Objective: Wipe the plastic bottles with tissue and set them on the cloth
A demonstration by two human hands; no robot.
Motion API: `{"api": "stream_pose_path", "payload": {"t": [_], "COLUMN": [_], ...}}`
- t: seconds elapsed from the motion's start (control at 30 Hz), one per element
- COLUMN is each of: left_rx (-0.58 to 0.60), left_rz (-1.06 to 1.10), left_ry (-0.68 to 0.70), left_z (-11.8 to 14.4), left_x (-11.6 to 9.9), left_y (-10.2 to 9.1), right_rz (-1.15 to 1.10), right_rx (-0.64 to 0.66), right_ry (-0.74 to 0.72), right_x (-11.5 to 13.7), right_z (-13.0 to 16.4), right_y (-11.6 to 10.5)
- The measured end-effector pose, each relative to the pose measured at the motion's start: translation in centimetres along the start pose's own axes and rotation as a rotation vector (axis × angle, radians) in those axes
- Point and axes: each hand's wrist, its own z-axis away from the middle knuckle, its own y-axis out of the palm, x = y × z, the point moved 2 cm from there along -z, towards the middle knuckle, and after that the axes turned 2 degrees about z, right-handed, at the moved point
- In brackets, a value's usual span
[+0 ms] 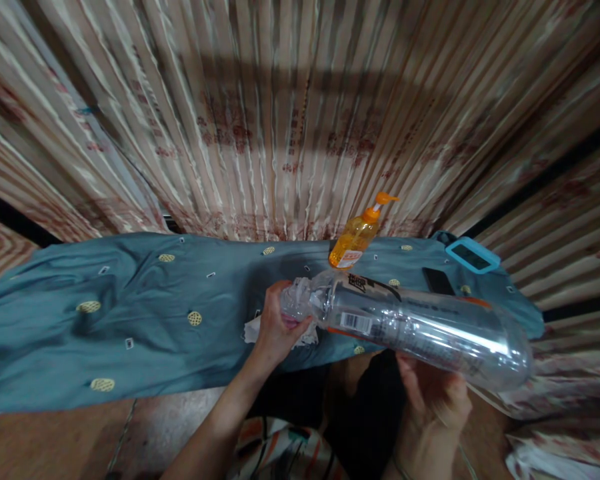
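From the head camera: big clear plastic bottle (415,323) held sideways over the edge of the counter (130,320) with the blue cloth. Left hand (279,330) is closed round the neck end, a crumpled white tissue (254,330) under it. Right hand (437,393) cups the body from below, fingers curled up. Looks like mid-wipe or cap work to me; the neck needs a firm twist or rub while the right steadies. An orange pump bottle (357,237) stands behind.
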Motion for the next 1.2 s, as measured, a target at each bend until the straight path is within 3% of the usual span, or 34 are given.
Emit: {"api": "stream_pose_path", "payload": {"t": [0.43, 0.87, 1.2], "left_rx": [-0.017, -0.017, -0.014], "left_rz": [0.001, 0.009, 0.011], "left_ry": [0.001, 0.003, 0.014], "left_z": [0.0, 0.0, 0.2], "left_x": [-0.1, 0.1, 0.4], "left_y": [0.0, 0.1, 0.2], "right_rz": [-0.012, -0.011, -0.013], "right_rx": [0.033, 0.026, 0.096], "right_ry": [-0.050, -0.001, -0.024], "right_x": [-0.1, 0.2, -0.1], "right_z": [-0.1, -0.6, -1.2], "right_y": [0.2, 0.8, 0.6]}}
